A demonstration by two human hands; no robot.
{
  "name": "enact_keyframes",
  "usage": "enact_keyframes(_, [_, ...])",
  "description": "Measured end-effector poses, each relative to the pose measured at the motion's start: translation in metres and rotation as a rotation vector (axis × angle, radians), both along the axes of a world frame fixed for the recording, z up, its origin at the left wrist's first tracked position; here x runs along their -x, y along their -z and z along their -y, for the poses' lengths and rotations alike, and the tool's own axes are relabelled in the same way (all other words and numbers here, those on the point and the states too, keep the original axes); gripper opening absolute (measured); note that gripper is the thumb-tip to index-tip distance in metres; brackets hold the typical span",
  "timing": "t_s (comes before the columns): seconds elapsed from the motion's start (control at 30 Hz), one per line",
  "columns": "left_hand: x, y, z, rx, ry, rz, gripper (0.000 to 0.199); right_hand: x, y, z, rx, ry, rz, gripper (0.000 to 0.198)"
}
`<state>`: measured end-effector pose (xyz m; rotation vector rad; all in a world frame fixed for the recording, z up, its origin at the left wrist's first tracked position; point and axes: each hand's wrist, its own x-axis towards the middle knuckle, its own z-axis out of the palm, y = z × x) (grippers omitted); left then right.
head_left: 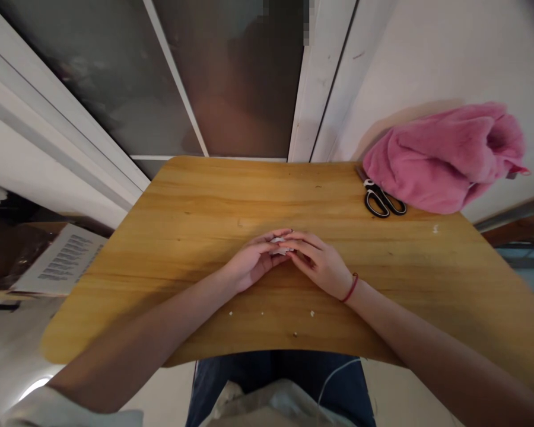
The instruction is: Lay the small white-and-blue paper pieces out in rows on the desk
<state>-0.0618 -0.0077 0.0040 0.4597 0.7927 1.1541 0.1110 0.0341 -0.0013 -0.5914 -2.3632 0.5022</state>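
Over the middle of the wooden table (249, 201), my two hands meet around a small crumpled white piece (279, 244) that looks like paper or tissue. My left hand (256, 261) grips it from the left, thumb on top and fingers curled beneath. From the right, my right hand (318, 258) pinches the same piece with its fingertips; a red band circles that wrist. Fingers cover much of the white piece, so its full shape is hidden.
A pink plush bag (445, 160) lies at the table's back right, partly covering black-handled scissors (377, 200). Tiny white scraps (312, 313) are scattered near the front edge. Behind stands a glass-paneled door (231, 83). A box (62, 258) sits at the left.
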Motion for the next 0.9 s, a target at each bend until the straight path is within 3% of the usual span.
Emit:
enact_keyframes(0.13, [-0.0003,-0.0012,-0.0001,-0.017,-0.022,-0.007,0.025,-0.0014,-0.0028,0.0011,0.039,0.048,-0.02,0.03])
enact_keyframes(0.33, [-0.0021,-0.0068,0.0015,0.053,-0.041,-0.04,0.028,-0.0001,0.0009,-0.003,0.138,0.096,-0.036,0.057])
enact_keyframes(0.57, [-0.0048,-0.0072,0.0027,0.023,-0.013,0.0,0.021,0.002,0.0016,-0.0011,0.149,0.056,-0.061,0.036])
enact_keyframes(0.9, [-0.0017,-0.0018,0.0012,0.04,0.055,0.084,0.017,0.0026,-0.002,-0.0016,0.181,0.004,-0.085,0.031])
